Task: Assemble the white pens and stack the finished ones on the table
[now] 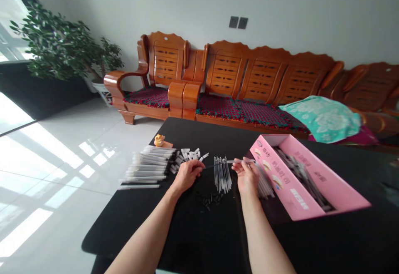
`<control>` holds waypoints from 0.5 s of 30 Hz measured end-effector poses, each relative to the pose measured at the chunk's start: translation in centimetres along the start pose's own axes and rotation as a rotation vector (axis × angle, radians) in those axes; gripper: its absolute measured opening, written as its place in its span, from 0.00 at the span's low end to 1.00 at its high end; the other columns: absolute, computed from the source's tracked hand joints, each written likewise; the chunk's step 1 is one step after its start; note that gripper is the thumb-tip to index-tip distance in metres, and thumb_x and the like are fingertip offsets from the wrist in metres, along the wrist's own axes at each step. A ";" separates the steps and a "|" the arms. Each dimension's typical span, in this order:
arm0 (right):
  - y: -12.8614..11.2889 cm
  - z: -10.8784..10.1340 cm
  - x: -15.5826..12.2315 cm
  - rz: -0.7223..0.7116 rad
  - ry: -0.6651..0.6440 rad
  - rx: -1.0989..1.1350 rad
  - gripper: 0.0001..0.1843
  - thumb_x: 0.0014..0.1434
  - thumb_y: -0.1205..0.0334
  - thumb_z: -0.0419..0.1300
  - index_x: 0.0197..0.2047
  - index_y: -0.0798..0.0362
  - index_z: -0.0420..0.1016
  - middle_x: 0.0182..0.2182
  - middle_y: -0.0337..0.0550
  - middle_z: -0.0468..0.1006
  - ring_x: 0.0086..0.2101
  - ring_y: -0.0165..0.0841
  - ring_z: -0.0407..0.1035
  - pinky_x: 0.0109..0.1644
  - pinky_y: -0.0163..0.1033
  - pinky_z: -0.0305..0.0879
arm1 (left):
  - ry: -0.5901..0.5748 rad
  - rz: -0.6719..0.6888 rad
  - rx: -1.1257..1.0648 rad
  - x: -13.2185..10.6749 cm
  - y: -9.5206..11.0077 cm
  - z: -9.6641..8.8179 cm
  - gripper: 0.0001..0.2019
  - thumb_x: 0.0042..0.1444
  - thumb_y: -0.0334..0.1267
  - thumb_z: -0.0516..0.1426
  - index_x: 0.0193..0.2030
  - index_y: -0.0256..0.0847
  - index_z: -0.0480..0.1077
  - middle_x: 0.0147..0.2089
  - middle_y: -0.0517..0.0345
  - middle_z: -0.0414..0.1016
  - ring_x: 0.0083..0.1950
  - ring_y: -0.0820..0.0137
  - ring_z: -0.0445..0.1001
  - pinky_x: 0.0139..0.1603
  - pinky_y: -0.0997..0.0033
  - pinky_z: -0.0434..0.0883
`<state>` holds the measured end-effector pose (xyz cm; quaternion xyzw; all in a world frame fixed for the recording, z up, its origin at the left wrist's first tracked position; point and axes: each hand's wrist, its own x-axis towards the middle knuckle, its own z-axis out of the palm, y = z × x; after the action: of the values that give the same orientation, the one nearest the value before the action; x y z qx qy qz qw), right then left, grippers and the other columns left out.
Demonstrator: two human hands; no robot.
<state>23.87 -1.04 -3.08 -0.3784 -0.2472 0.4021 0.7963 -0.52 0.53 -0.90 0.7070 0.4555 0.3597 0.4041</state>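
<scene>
My left hand point(188, 176) pinches the end of a thin dark pen refill point(213, 166), which points right. In my right hand point(247, 176), a whitish pen barrel point(235, 161) lies level between the fingers, its left end close to the refill; whether the two meet I cannot tell. Between the hands, a row of refills point(222, 176) with silvery tips rests on the black table. Small black plugs point(211, 200) are scattered nearer me. Pale pen caps point(190, 154) lie beyond my left hand. More translucent barrels point(264, 184) sit beside my right hand, partly hidden by it.
A pile of white pens point(148, 164) lies at the black table's point(131, 224) left edge, below a small orange figurine point(159, 140). On the right stands an open pink box point(280, 178) holding many pens point(302, 174). Behind are a wooden sofa point(249, 74) and a potted plant point(62, 45).
</scene>
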 end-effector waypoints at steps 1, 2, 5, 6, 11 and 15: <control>0.0 0.1 0.0 0.005 -0.007 -0.003 0.17 0.47 0.63 0.70 0.40 0.55 0.72 0.27 0.45 0.83 0.24 0.34 0.78 0.28 0.36 0.75 | 0.000 -0.006 -0.010 0.0 0.1 0.0 0.10 0.55 0.34 0.54 0.39 0.39 0.76 0.24 0.61 0.72 0.25 0.74 0.69 0.28 0.78 0.65; 0.0 0.1 -0.1 0.013 -0.017 -0.006 0.17 0.48 0.63 0.70 0.40 0.55 0.72 0.27 0.45 0.83 0.24 0.34 0.78 0.27 0.35 0.75 | -0.002 -0.013 -0.028 0.0 0.2 0.0 0.10 0.55 0.34 0.54 0.39 0.39 0.76 0.24 0.61 0.72 0.25 0.74 0.69 0.27 0.78 0.65; -0.1 0.5 -0.4 0.060 -0.064 -0.007 0.17 0.48 0.64 0.70 0.40 0.55 0.72 0.28 0.45 0.84 0.24 0.34 0.78 0.27 0.35 0.75 | -0.035 -0.042 -0.168 -0.1 0.5 0.3 0.09 0.55 0.36 0.55 0.39 0.36 0.74 0.25 0.59 0.72 0.25 0.74 0.70 0.26 0.78 0.66; -0.1 0.7 -0.6 0.089 -0.094 -0.005 0.16 0.48 0.64 0.70 0.40 0.55 0.72 0.28 0.46 0.84 0.24 0.34 0.78 0.27 0.35 0.75 | -0.056 -0.052 -0.240 -0.1 0.6 0.5 0.10 0.55 0.38 0.56 0.40 0.36 0.73 0.26 0.59 0.72 0.25 0.75 0.70 0.25 0.78 0.67; -0.8 1.9 -1.9 0.313 -0.332 -0.041 0.14 0.48 0.64 0.70 0.38 0.55 0.73 0.31 0.47 0.84 0.25 0.35 0.78 0.28 0.37 0.77 | -0.139 -0.018 -0.477 -0.3 1.1 1.5 0.19 0.51 0.45 0.63 0.46 0.34 0.71 0.26 0.60 0.70 0.24 0.75 0.69 0.23 0.78 0.68; -1.1 2.5 -2.8 0.424 -0.463 -0.071 0.13 0.50 0.62 0.70 0.37 0.56 0.74 0.31 0.48 0.84 0.25 0.36 0.79 0.29 0.38 0.77 | -0.161 0.010 -0.440 -0.5 1.6 1.7 0.21 0.51 0.47 0.64 0.47 0.35 0.71 0.24 0.61 0.69 0.22 0.75 0.69 0.21 0.79 0.67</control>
<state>21.14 -2.77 -0.94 -0.3473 -0.3514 0.6258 0.6036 1.38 -0.74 -0.24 0.6304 0.3289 0.3947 0.5819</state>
